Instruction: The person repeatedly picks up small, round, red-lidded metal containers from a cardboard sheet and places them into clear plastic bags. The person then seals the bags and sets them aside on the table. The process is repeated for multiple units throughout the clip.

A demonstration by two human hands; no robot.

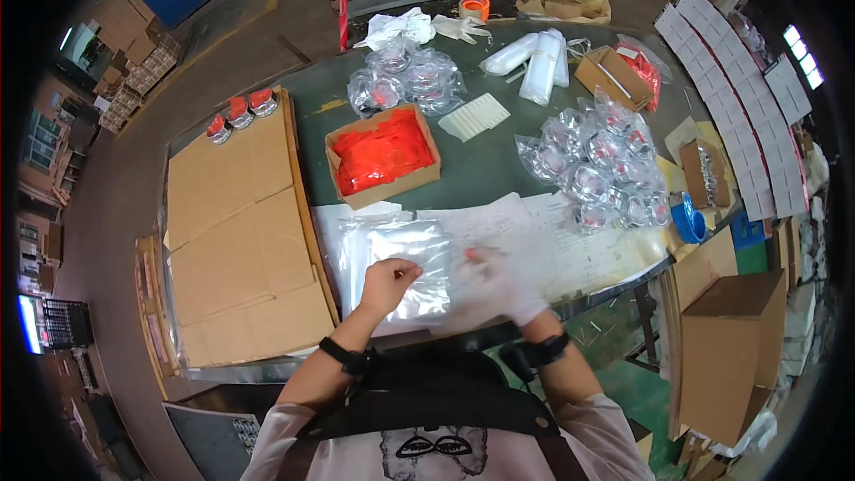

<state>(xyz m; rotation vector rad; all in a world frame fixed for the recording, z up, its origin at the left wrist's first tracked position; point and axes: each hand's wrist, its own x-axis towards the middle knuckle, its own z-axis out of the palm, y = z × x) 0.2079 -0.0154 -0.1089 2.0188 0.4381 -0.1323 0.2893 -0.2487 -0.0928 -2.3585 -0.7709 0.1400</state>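
Note:
A stack of clear plastic bags point(405, 254) lies flat on the paper sheets at the near edge of the table. Over the bags is my left hand point(388, 283), bare, with thumb and fingers drawn together in a pinch; what sits between them, if anything, is too small to make out. My right hand point(512, 289), in a white glove, is smeared by motion just right of the stack. A small reddish spot shows near its fingertips, too blurred to name. Beyond the bags stands an open cardboard box point(392, 191) full of red packets point(383, 153).
Flattened cardboard point(240, 240) covers the left side, with several red-topped round tins point(239, 111) at its far edge. Bagged round items point(597, 160) are heaped right, more point(405, 80) at the back. A small box point(614, 77), white pad point(475, 117) and plastic rolls point(541, 67) lie beyond.

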